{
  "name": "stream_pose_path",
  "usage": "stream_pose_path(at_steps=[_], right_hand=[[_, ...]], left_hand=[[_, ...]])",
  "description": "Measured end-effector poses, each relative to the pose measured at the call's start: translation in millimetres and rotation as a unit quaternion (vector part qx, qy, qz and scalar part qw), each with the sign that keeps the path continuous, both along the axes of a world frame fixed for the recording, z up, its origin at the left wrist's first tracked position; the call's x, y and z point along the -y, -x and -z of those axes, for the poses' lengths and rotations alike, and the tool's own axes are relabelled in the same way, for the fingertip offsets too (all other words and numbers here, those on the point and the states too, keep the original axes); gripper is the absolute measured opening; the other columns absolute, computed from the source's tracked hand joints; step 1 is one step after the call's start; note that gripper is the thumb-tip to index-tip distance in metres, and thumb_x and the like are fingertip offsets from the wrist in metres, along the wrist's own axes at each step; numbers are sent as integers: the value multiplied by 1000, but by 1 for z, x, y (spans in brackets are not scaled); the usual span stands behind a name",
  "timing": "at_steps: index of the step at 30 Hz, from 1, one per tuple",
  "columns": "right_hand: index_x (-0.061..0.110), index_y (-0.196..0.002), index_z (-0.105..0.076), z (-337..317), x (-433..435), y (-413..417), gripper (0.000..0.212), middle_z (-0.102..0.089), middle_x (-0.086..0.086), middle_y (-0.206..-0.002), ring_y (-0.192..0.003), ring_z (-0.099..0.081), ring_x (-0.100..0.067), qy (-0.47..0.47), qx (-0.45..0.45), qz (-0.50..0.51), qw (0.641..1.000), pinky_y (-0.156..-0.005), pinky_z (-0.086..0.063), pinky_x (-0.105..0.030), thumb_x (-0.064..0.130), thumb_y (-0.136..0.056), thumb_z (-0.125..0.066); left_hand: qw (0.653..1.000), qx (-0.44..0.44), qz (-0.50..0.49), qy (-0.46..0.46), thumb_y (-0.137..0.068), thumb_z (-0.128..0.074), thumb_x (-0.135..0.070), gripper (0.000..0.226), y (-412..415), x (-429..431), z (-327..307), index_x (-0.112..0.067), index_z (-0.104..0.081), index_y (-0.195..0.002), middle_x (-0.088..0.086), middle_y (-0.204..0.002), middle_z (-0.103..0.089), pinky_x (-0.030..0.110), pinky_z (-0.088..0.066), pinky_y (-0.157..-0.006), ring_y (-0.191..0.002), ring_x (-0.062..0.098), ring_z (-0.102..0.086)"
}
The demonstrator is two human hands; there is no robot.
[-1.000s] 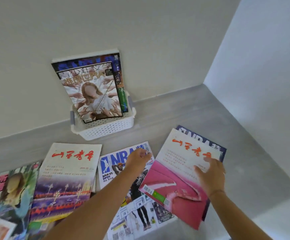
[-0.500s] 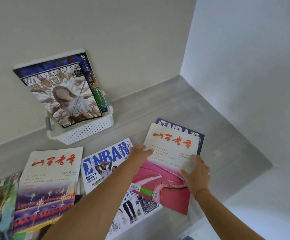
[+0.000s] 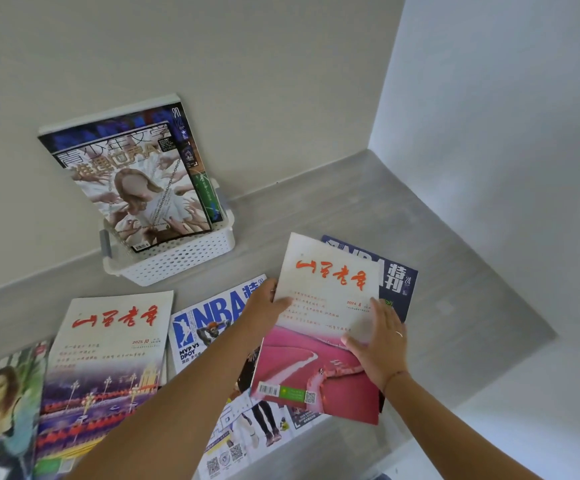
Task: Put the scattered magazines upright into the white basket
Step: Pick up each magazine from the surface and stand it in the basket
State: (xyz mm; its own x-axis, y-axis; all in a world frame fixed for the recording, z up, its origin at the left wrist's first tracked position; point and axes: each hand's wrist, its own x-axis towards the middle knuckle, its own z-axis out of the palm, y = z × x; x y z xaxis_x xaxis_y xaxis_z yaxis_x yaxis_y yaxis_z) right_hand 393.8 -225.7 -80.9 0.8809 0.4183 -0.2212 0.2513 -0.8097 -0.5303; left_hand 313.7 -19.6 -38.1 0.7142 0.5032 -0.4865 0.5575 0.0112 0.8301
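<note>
A white perforated basket (image 3: 177,259) stands against the back wall with a few magazines (image 3: 136,188) upright in it, leaning on the wall. Both hands hold a magazine with a cream top, red script and a pink lower half (image 3: 323,327). My left hand (image 3: 267,306) grips its left edge and my right hand (image 3: 378,348) grips its right side. It lies slightly raised over a dark NBA magazine (image 3: 397,282). On the floor are a white NBA magazine (image 3: 208,327), another cream magazine with red script (image 3: 108,351) and a magazine with a woman on its cover (image 3: 1,403).
The floor is grey, in a corner between the back wall and a white wall (image 3: 506,168) on the right. Bare floor (image 3: 350,195) lies to the right of the basket.
My left hand has slid right from the white NBA magazine to the pink magazine's left edge. My right hand has moved up its right side. The magazine has turned more upright in view.
</note>
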Motion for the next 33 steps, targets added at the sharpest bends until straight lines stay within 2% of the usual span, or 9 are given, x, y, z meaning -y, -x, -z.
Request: stream_pose_path(at_steps=[3,6,8,10,18,24,28,31,33], right_hand=[[22,-146,-18,-16,-9,-13,91,-33,-2,-150,-139,-30,-19,-203,-98,72,972,-114,-30,-43,27,-75,-74],[22,-129,-45,-36,-28,-33,55,-60,8,-122,-120,-54,-14,-320,-225,84,917,-102,-44,-37,16,-80,-70],[27,-101,-60,-50,-46,-42,21,-66,7,-107,-113,-59,-22,-305,-258,51,915,-96,-48,-38,14,-85,-63],[29,-89,-63,-66,-69,-47,19,-68,-3,-106,-107,-62,-26,-299,-267,30,916,-92,-51,-40,11,-88,-59],[-1,-117,-58,-159,-212,-65,28,-61,-4,-111,-103,-59,-18,-381,-163,-136,900,-93,-48,-31,-3,-90,-51],[6,-106,-65,-197,-319,-64,21,-67,-2,-103,-100,-64,-21,-378,-82,-199,901,-87,-53,-34,7,-89,-53],[2,-102,-66,-182,-359,-59,19,-70,-9,-104,-100,-66,-28,-343,-65,-198,916,-84,-55,-38,9,-89,-54],[6,-100,-68,-160,-372,-56,17,-70,-11,-107,-95,-66,-26,-312,-75,-190,928,-75,-54,-27,9,-89,-55],[5,-100,-69,-145,-377,-55,18,-71,-12,-106,-98,-66,-30,-290,-85,-178,937,-83,-55,-34,10,-88,-56]], left_hand=[[997,70,-18,21,-88,-58,-10,20,1,-10,-22,-28,-54,-96,-1,-104,-67,21,-52,-72,-96,16,-65],[992,105,-51,43,-87,-60,-8,21,5,-31,-46,-26,-57,-96,0,-103,-69,29,-54,-80,-95,15,-66],[986,130,-85,59,-87,-60,-6,21,12,-49,-60,-20,-59,-102,3,-107,-69,33,-53,-85,-97,18,-66],[978,153,-127,55,-87,-60,-5,19,21,-70,-74,-14,-61,-104,7,-106,-70,34,-54,-85,-95,20,-67],[946,231,-226,-27,-89,-59,-12,13,74,-178,-143,-17,-70,-93,1,-96,-75,28,-57,-74,-90,18,-71],[897,290,-320,-94,-86,-61,-7,15,93,-245,-175,-16,-70,-94,0,-97,-72,23,-57,-71,-86,13,-71],[886,255,-376,-91,-86,-63,-7,21,95,-274,-155,-7,-68,-106,6,-105,-69,24,-57,-74,-90,18,-69],[889,210,-400,-69,-85,-64,-7,23,93,-287,-126,-5,-67,-108,9,-105,-68,27,-54,-77,-92,22,-67],[890,187,-413,-54,-84,-65,-7,21,92,-291,-108,-5,-68,-104,9,-102,-69,27,-54,-77,-91,22,-67]])
